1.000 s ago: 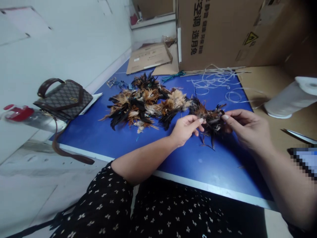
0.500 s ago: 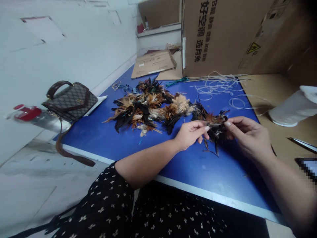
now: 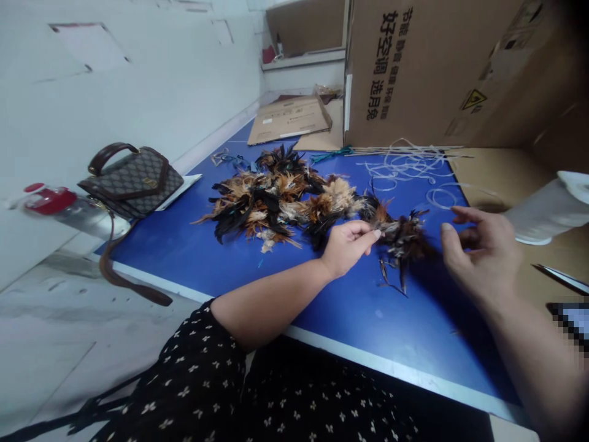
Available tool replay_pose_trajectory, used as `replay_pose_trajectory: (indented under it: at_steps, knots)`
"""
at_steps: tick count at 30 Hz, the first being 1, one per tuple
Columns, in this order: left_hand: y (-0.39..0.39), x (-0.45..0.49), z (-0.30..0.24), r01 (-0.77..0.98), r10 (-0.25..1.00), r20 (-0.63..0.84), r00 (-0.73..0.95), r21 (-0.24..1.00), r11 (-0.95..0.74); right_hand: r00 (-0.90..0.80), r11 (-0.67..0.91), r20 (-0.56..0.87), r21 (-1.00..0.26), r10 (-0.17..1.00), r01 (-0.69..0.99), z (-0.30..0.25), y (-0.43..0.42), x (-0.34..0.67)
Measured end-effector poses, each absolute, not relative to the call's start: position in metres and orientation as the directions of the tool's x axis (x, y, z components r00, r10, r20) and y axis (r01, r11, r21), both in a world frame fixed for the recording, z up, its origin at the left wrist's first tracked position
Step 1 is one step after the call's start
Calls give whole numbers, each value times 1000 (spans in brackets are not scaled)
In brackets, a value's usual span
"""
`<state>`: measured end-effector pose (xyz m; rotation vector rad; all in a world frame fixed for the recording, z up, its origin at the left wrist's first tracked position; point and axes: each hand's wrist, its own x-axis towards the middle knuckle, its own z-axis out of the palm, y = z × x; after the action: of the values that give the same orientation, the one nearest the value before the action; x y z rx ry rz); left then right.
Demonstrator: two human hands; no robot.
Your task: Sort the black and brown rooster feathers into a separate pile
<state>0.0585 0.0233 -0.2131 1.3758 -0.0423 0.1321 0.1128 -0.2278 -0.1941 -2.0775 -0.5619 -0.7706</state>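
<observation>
A small bunch of black and brown feathers [image 3: 405, 240] lies on the blue table [image 3: 193, 245], and my left hand [image 3: 347, 245] pinches its left end. My right hand [image 3: 481, 248] hovers just right of the bunch with fingers apart, touching nothing. A larger heap of black, brown and tan feathers [image 3: 276, 199] lies to the left of my left hand.
A patterned handbag [image 3: 133, 179] with a brown strap sits at the table's left edge beside a red-capped bottle [image 3: 69, 209]. Loose white cords [image 3: 405, 162] lie in front of a big cardboard box [image 3: 437, 67]. A white roll [image 3: 547, 205] and scissors [image 3: 559, 278] are at right.
My right hand has let go of the feather bunch and drawn away to the right, opening its fingers. My left hand keeps its pinch on the bunch.
</observation>
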Motion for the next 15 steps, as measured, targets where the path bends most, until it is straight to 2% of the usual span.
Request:
replay_pose_trajectory:
  at_steps: [2, 7, 9, 15]
  knots:
    - [22, 58, -214, -191, 65, 184, 981, 973, 132, 612, -540, 760, -428, 219, 725, -187, -222, 105]
    - [18, 54, -212, -375, 50, 374, 926, 927, -2, 545, -347, 715, -425, 437, 836, -184, -208, 91]
    - [17, 52, -211, -405, 36, 406, 913, 913, -39, 534, -332, 703, -420, 469, 845, -188, -208, 92]
    - [17, 47, -207, -431, 1, 433, 901, 898, -94, 566, -323, 679, -465, 468, 824, -186, -209, 94]
